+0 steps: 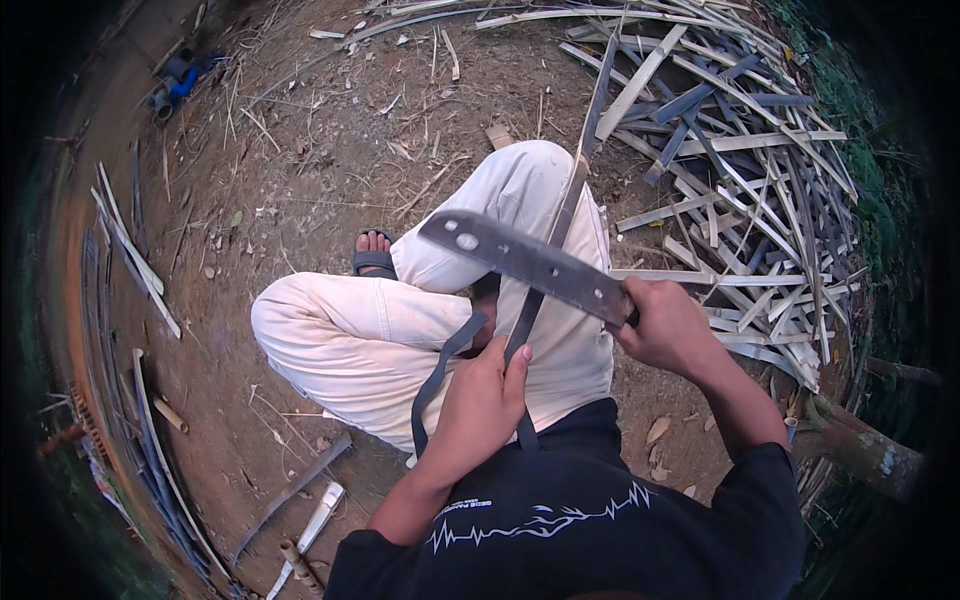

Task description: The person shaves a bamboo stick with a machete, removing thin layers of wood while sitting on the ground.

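Note:
My right hand (665, 325) is closed round the handle of a broad machete (525, 263), whose dark blade has several round holes and points to the left. My left hand (480, 400) grips a long, narrow, dark strip (567, 212), apparently split bamboo, close to its lower part. The strip slants up and away past my raised knee, and the blade crosses over it; I cannot tell whether they touch. Beside my left hand, a dark grey strap-like band (435, 375) curves down over my pale trousers.
A large pile of split strips (740, 180) lies at the right, beside a tree branch (860, 445). Long strips (150, 460) line the left, with another blade-like piece (290, 495) near my left elbow. Shavings litter the soil. A sandalled foot (374, 255) is in front.

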`<state>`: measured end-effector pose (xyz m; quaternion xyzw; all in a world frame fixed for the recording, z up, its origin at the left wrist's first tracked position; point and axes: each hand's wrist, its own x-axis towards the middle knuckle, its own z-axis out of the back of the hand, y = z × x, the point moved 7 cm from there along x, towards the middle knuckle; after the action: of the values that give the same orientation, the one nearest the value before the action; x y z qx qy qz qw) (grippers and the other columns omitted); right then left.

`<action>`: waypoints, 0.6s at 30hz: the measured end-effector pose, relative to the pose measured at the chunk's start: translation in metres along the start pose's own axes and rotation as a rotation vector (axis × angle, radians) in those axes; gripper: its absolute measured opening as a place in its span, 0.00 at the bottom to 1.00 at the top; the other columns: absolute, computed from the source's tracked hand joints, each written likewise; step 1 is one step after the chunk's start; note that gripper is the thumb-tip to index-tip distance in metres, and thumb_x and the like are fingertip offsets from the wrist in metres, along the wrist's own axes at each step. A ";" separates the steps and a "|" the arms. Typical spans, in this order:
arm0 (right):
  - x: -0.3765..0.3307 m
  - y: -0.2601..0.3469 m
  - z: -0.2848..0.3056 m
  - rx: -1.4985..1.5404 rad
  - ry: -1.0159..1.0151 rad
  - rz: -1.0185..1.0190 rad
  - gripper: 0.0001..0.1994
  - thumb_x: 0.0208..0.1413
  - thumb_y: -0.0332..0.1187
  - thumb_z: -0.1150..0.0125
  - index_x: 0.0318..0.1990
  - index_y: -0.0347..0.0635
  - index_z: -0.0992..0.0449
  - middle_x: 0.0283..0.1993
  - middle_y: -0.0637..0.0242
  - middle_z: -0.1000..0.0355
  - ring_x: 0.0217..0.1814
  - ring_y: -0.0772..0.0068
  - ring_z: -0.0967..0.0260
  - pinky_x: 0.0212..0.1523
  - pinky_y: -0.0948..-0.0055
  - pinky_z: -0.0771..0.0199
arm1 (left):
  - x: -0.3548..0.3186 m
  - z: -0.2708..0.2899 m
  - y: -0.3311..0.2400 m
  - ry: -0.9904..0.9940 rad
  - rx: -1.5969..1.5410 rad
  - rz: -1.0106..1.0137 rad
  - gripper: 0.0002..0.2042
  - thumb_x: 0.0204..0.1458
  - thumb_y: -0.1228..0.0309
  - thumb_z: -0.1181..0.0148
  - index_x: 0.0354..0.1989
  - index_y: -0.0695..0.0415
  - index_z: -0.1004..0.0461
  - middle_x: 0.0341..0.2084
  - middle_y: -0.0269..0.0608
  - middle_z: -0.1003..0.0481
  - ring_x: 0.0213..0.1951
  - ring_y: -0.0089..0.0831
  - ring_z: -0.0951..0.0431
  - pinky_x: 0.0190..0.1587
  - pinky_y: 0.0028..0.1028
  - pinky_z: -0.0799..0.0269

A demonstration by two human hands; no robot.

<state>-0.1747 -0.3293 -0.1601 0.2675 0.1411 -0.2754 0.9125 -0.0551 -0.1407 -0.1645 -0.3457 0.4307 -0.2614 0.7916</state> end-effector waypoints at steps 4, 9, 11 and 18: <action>-0.030 0.045 -0.024 0.045 0.150 0.182 0.18 0.46 0.39 0.32 0.35 0.34 0.30 0.26 0.48 0.25 0.30 0.41 0.24 0.34 0.49 0.23 | -0.012 0.001 -0.004 -0.193 0.158 -0.362 0.09 0.51 0.76 0.41 0.39 0.66 0.25 0.28 0.58 0.24 0.34 0.57 0.23 0.40 0.47 0.28; -0.043 0.047 -0.026 0.152 0.109 0.137 0.19 0.44 0.38 0.31 0.35 0.35 0.30 0.28 0.49 0.25 0.29 0.42 0.24 0.33 0.50 0.24 | -0.019 0.001 -0.016 -0.090 0.100 -0.297 0.17 0.46 0.80 0.40 0.47 0.68 0.25 0.43 0.63 0.24 0.47 0.60 0.25 0.53 0.48 0.31; -0.047 0.054 -0.023 0.152 0.118 0.157 0.19 0.42 0.38 0.30 0.36 0.35 0.31 0.27 0.49 0.25 0.28 0.42 0.24 0.32 0.51 0.24 | -0.021 0.000 -0.004 -0.059 0.071 -0.247 0.24 0.47 0.78 0.38 0.56 0.67 0.30 0.50 0.65 0.28 0.55 0.61 0.30 0.60 0.48 0.37; -0.053 0.060 -0.026 0.178 0.089 0.204 0.20 0.40 0.37 0.30 0.36 0.35 0.31 0.26 0.50 0.26 0.27 0.43 0.25 0.30 0.53 0.25 | -0.028 -0.010 0.011 -0.020 0.063 -0.264 0.36 0.50 0.73 0.35 0.69 0.65 0.42 0.64 0.62 0.39 0.70 0.61 0.48 0.70 0.53 0.57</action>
<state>-0.1863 -0.2494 -0.1355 0.3725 0.1286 -0.1805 0.9012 -0.0758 -0.1170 -0.1633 -0.3770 0.3649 -0.3732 0.7652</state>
